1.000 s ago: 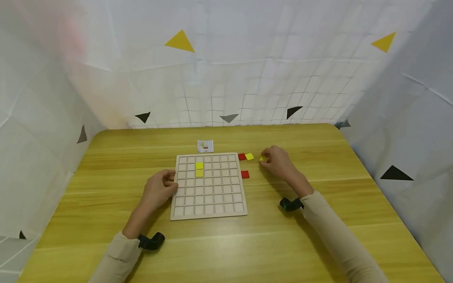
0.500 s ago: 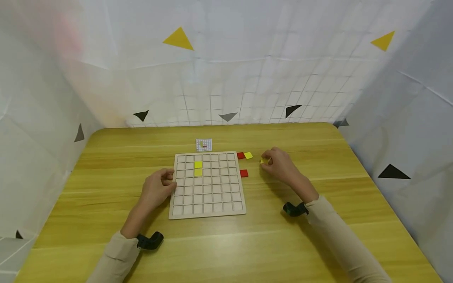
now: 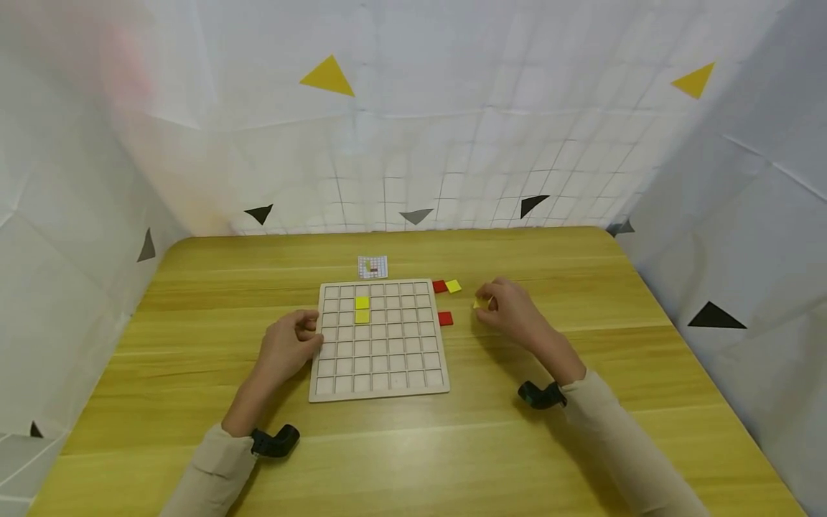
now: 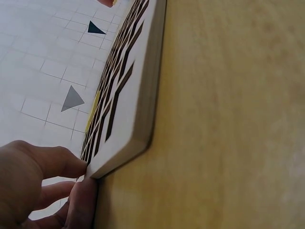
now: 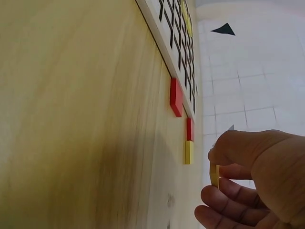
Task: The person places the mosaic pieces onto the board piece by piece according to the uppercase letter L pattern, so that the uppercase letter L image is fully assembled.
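Note:
A pale wooden grid board point(image 3: 380, 349) lies flat on the table, with two yellow square tiles point(image 3: 362, 309) in its upper-left cells, one behind the other. My left hand point(image 3: 284, 346) grips the board's left edge; in the left wrist view the thumb lies on the rim and the fingers point(image 4: 82, 202) are against its side. To the right of the board, my right hand point(image 3: 515, 310) pinches a yellow square tile point(image 5: 214, 176) between thumb and fingertips, above the table. A red tile point(image 3: 446, 318) lies beside the board's right edge.
Near the board's far right corner another red tile point(image 3: 440, 286) touches a yellow tile point(image 3: 454, 286). Behind the board lies a small printed card point(image 3: 372, 267) with a coloured grid pattern. White sheeting point(image 3: 413, 143) with triangle marks encloses the table point(image 3: 388, 459).
My right hand, still pinching the yellow tile, has drawn slightly back toward me. My left hand and the board stay where they were; the head view has shifted a little.

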`<state>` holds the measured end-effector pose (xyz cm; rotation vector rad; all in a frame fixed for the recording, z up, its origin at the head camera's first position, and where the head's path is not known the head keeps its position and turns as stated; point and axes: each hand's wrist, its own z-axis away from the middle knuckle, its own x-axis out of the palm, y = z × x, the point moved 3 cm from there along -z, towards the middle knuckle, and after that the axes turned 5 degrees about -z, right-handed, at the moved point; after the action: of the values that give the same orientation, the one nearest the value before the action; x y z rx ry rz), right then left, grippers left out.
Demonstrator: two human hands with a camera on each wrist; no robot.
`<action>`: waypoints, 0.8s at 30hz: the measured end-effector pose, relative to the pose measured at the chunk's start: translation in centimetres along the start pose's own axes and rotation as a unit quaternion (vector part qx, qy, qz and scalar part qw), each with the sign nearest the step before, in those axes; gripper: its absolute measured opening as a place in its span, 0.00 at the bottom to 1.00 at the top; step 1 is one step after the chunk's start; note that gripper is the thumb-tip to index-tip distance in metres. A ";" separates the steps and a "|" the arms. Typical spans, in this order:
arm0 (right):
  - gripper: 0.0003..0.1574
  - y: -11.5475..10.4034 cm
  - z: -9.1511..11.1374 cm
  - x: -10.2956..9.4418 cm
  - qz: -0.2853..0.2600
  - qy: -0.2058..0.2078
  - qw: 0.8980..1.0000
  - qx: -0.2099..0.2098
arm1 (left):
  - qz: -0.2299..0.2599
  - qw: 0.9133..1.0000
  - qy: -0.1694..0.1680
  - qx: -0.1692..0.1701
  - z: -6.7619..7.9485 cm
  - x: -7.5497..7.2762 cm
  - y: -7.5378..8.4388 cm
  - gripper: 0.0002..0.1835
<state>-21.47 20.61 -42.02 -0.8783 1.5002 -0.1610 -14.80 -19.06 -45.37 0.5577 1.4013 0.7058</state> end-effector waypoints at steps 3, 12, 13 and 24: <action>0.15 -0.4 0.4 0.1 -0.003 0.002 1.000 -0.003 | -0.004 1.000 -0.001 0.004 0.0 0.0 0.0 0.25; 0.13 -1.2 1.0 0.4 -0.002 -0.004 1.000 -0.019 | 0.001 1.000 -0.001 0.008 0.1 -0.1 0.1 0.25; 0.13 -1.2 1.0 0.5 -0.001 -0.006 1.000 -0.018 | 0.002 1.000 -0.002 0.009 0.2 -0.1 0.1 0.25; 0.15 -1.9 2.0 0.9 -0.009 -0.016 1.000 -0.007 | 0.005 1.000 -0.003 0.000 0.2 -0.1 0.0 0.24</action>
<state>-18.71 19.53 -41.97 -0.9022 1.4650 -0.1485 -14.63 -19.17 -45.30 0.5679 1.3947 0.7121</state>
